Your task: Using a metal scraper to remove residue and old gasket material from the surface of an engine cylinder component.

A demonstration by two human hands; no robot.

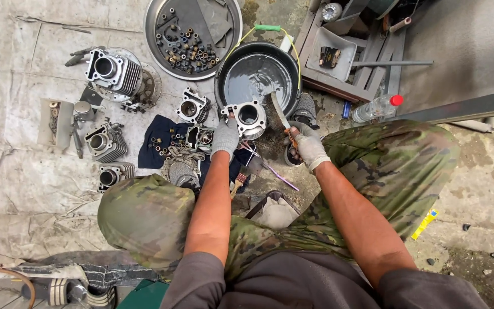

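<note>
Left hand: a gloved left hand (224,137) is being closed around the lower edge of an engine cylinder (247,118), which is being held over the near rim of a black basin (224,68).
Right hand: a gloved right hand (309,146) is being clenched on the handle of a brush (279,111), whose bristle end is being laid against the cylinder's right side.
Cylinder position: the bore is being kept facing upward, with the fins toward the basin of dark liquid.
Brushing technique: the cylinder is best kept above the basin so that drips are being caught; strokes are probably best run along the fins rather than across them.
Grip advice: the hold is judged safer on the solid base than on the thin fins.
Nearby parts: other finned cylinders (112,70) are being kept on the grey sheet (12,171) to the left, well apart.
Small parts: bolts and bushes are being stored in a round metal tray (155,48) beyond.
Beyond: a plastic bottle (377,107) is lying to the right of the basin.
</note>
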